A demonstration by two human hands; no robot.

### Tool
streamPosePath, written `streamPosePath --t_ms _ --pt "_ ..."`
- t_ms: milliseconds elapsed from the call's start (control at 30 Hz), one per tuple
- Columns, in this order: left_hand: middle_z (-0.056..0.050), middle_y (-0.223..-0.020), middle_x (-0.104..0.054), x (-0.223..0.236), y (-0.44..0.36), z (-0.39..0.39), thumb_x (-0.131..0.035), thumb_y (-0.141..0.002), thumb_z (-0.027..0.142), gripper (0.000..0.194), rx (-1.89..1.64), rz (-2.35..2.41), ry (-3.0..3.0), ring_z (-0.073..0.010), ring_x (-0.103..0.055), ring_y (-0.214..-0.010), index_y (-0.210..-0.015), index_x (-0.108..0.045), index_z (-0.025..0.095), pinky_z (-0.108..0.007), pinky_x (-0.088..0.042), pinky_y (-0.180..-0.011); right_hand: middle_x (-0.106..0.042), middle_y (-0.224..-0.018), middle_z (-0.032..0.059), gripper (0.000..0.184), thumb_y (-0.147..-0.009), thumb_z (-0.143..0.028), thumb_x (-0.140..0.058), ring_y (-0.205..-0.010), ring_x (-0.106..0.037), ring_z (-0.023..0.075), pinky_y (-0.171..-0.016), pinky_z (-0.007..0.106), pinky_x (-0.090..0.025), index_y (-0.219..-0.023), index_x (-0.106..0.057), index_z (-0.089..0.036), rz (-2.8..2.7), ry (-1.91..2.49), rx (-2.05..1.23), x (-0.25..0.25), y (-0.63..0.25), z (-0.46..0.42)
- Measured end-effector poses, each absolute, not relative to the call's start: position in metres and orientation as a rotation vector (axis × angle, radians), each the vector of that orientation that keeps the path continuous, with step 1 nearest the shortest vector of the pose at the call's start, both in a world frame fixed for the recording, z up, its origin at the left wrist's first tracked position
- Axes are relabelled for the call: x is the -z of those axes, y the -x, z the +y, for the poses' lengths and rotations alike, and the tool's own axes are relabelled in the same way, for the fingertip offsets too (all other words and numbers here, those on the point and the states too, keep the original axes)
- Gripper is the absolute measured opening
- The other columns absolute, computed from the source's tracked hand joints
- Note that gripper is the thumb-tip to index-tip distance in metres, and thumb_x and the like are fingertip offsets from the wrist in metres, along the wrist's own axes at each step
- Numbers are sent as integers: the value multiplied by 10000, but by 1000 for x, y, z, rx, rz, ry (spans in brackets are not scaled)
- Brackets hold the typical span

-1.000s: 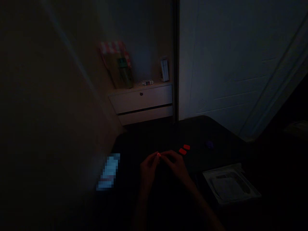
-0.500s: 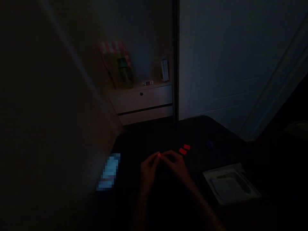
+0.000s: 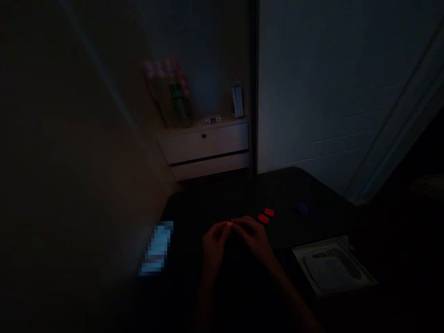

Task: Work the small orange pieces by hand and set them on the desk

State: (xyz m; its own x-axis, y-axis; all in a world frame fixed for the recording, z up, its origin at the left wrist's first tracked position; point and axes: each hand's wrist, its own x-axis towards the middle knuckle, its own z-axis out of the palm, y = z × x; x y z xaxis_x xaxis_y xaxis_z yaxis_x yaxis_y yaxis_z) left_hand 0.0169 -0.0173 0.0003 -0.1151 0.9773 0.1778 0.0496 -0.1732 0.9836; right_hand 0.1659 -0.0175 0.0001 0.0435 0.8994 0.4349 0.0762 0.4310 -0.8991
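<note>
The room is very dark. My left hand (image 3: 213, 245) and my right hand (image 3: 253, 238) meet over a dark table (image 3: 312, 194), fingertips pinched together on a tiny orange piece (image 3: 229, 224). Two more small orange pieces (image 3: 266, 215) lie on the table just beyond my right hand. A small purple piece (image 3: 301, 208) rests farther right. What the pinched piece is, I cannot make out.
A glowing phone screen (image 3: 157, 247) lies at the table's left edge. A pale plastic packet (image 3: 333, 268) sits to the right of my forearm. Behind stands a white drawer unit (image 3: 206, 148) with a striped box (image 3: 168, 92) and small items, beside a white door (image 3: 340, 92).
</note>
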Motion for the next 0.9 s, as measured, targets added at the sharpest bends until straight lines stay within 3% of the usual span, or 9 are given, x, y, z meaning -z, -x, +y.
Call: streamPosePath --t_ms 367,667,900 --pt "-77 -856 -772 -1 -17 -19 -773 -776 443 292 -1417 1250 -1331 -225 -711 -825 -875 -754 169 -325 -547 -775 -776 -953 50 154 -887 -352 -711 -910 -721 238 -835 350 -553 -961 -767 -230 -1357 989 -821 6 -166 -16" --pt "-60 -764 -749 1 -18 -16 -771 -767 451 303 -1446 1281 -1310 -192 -683 -702 -842 -742 159 -296 -541 -672 -771 -943 56 124 -914 -279 -668 -893 -719 228 -826 345 -543 -926 -780 -228 -1453 936 -745 0 -166 -19" --pt "-69 -829 -770 0 -18 -18 -775 -782 440 292 -1442 1258 -1308 -204 -711 -763 -880 -745 167 -302 -556 -713 -778 -977 57 148 -893 -324 -697 -939 -720 246 -850 359 -545 -980 -768 -227 -1395 1000 -773 2 -166 -18"
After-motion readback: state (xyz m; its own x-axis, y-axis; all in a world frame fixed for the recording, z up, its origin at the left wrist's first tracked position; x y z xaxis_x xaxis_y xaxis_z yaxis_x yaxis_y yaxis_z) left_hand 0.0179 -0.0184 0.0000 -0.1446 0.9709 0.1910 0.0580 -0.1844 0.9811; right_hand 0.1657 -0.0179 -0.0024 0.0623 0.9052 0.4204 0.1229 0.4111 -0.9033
